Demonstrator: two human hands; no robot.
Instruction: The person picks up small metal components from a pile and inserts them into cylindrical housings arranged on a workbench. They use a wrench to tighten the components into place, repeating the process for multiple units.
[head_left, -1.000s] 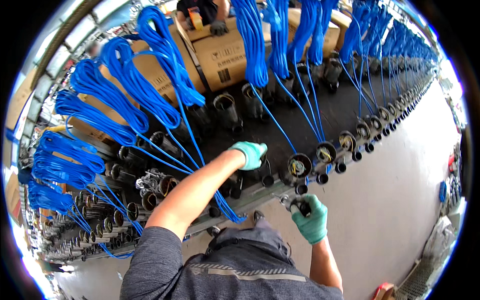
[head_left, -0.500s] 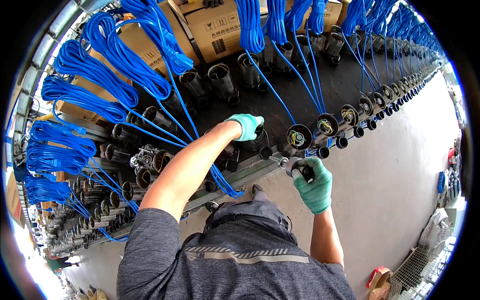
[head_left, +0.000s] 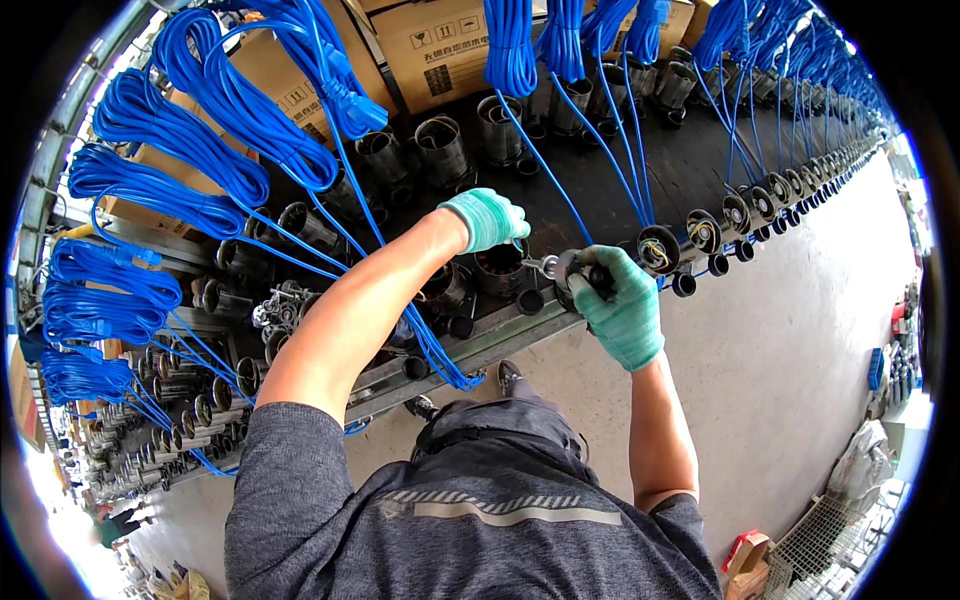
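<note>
My left hand [head_left: 486, 220], in a green knit glove, is closed with its fingertips curled together just above an open metal motor housing [head_left: 500, 272]. Whatever those fingers pinch, if anything, is too small to make out. My right hand [head_left: 622, 308], also gloved in green, grips a dark cylindrical part with a bright metal shaft [head_left: 545, 265] sticking out to the left. The shaft's tip is beside the housing's mouth, apart from my left fingers. Right of my right hand, another open housing [head_left: 658, 248] shows yellow wires inside.
A long dark bench [head_left: 590, 170] carries rows of metal housings. Bundled blue cables [head_left: 190, 140] hang over it, with leads running down to the housings. Cardboard boxes [head_left: 430, 55] stand behind. A grey floor [head_left: 780, 350] lies right, with a wire basket [head_left: 810, 545] at lower right.
My right hand has risen and moved left, bringing the dark part and its shaft up beside the housing. My left hand has lifted slightly off the housing. The view has shifted a little.
</note>
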